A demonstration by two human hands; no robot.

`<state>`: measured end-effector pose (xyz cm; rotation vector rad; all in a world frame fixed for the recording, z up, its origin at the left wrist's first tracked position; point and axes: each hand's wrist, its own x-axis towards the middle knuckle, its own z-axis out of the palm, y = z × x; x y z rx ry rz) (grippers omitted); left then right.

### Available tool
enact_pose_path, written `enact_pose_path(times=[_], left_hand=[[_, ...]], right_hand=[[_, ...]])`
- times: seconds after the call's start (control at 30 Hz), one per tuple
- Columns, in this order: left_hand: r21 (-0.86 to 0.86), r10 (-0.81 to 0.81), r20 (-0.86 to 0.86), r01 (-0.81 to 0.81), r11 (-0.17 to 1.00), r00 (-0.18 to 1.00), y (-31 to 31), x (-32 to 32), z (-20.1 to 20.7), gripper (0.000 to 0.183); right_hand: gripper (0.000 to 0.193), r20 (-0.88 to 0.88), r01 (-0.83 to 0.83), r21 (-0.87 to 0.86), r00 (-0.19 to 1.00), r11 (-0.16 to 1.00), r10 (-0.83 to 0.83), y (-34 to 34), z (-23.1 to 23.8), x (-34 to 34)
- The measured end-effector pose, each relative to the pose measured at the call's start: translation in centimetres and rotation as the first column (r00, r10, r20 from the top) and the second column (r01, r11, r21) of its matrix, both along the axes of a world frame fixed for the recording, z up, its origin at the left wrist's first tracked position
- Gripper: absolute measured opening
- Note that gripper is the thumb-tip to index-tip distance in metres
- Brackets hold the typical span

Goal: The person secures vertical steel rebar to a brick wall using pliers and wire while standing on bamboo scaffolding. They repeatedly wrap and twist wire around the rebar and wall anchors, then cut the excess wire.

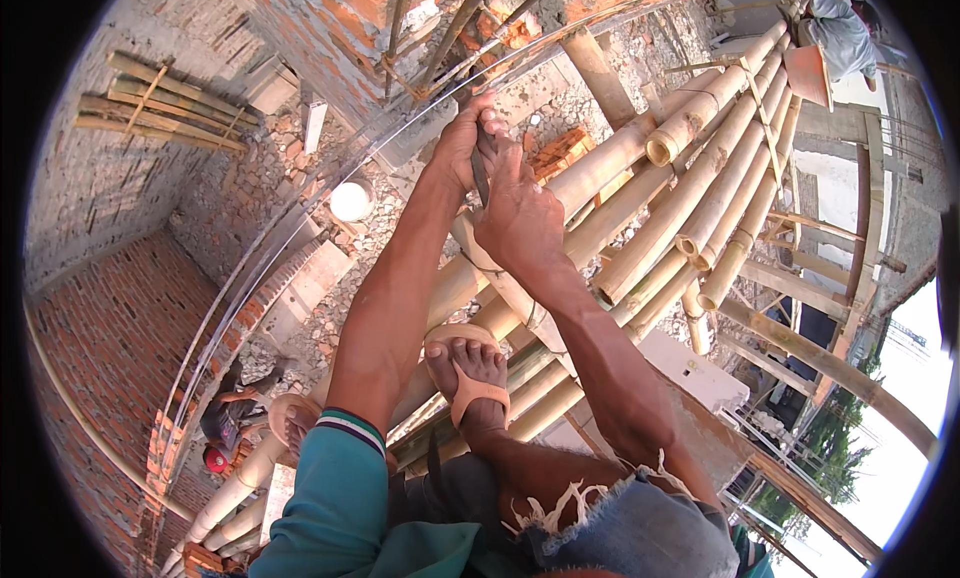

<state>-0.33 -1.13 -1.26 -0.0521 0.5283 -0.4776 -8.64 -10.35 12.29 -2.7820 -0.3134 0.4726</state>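
Red brickwork (pixel 130 348) and rubble (pixel 390 206) surround the work. The right hand (pixel 520 218) grips a dark tool (pixel 483 173) lying between both hands; the left hand (pixel 463 143) curls by its upper end, its hold hidden. Nearer the body, a sandalled foot (pixel 472 383) rests among bamboo poles. Tied bamboo poles (pixel 660 228) slant rightward toward another person (pixel 840 38).

A slim dark tool (pixel 482 176), perhaps metal, extends forward, held and partly covered by the 2 hands (pixel 522 214).
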Motion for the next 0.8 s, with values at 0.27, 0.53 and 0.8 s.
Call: enact_pose_path(times=[0.27, 0.53, 0.8], left_hand=[[0.267, 0.108, 0.040, -0.114, 0.957, 0.993, -1.0, -0.4, 1.0, 0.025], [0.832, -0.075, -0.277, 0.278, 0.481, 0.958, -1.1, 1.4, 2.1, 0.033], [0.706, -0.017, -0.133, 0.107, 0.700, 0.991, -2.1, 1.1, 2.4, 0.015]], right_hand=[[0.032, -0.940, 0.883, 0.260, 0.324, 0.390, -0.107, -4.1, -2.5, 2.4], [0.030, -0.717, 0.329, 0.177, 0.689, 0.927, -0.107, -3.6, -2.2, 3.9], [0.038, -0.389, 0.204, -0.036, 0.899, 0.978, -0.201, -3.0, -1.4, 3.2]])
